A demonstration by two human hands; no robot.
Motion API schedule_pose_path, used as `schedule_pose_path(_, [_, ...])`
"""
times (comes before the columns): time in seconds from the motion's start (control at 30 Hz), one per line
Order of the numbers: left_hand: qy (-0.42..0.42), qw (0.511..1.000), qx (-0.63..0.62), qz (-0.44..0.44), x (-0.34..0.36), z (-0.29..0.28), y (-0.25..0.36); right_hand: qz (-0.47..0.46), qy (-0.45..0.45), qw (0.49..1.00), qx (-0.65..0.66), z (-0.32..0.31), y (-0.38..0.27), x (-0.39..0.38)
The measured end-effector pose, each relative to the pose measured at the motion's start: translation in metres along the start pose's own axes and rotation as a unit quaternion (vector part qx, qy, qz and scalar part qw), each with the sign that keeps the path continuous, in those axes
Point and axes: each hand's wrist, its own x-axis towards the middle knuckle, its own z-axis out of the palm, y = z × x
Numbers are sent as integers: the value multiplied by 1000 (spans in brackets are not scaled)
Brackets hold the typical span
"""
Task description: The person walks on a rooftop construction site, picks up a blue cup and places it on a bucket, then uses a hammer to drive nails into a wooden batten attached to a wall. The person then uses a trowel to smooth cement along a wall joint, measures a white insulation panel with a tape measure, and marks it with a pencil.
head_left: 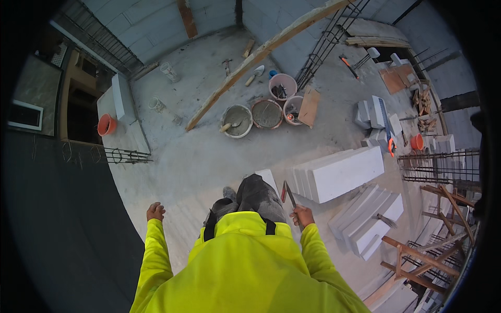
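Fingers, right hand (302, 215): wrapped round the shaft of a hammer-like tool (289, 198), carried head forward, near the right leg (261, 198). Exact type of head: cannot tell. Fingers, left hand (155, 211): loosely curled, well apart from the tool, holding nothing visible; cannot tell whether pressed together at the tips.

Located to the right: a stack of white blocks (347, 175), near the tool, with no contact seen. Found beside it, lower right: a second stack (365, 219), with a grey brush-like item (386, 220) lying on top. Recorded ahead on the floor (177, 177): a bucket of grey mortar (239, 135), with a trowel (228, 126) resting in it; just beside, a pinkish bucket (267, 128), likewise filled. Noted above floor level, to judge by appearance: a slanting wooden beam (255, 59).

Step in hand, as judged: carrying the tool, without striking or setting down. Called for next, as judged: a steady grip on the shaft, careful footing beside the blocks, and room for the tool head to pass them untouched
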Motion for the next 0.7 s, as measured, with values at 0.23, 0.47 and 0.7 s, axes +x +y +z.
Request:
schedule_pose_path(0.23, [-87,992,68,-55,-12,49,10,-80,-4,991,108,32,-110,89])
schedule_pose_path(0.47, [-104,948,256,-157,-50,95,62,-90,40,979,178,37,-250,279])
schedule_pose_path(0.7, [-87,962,214,-142,-23,156,126,-63,57,986,146,18,-352,458])
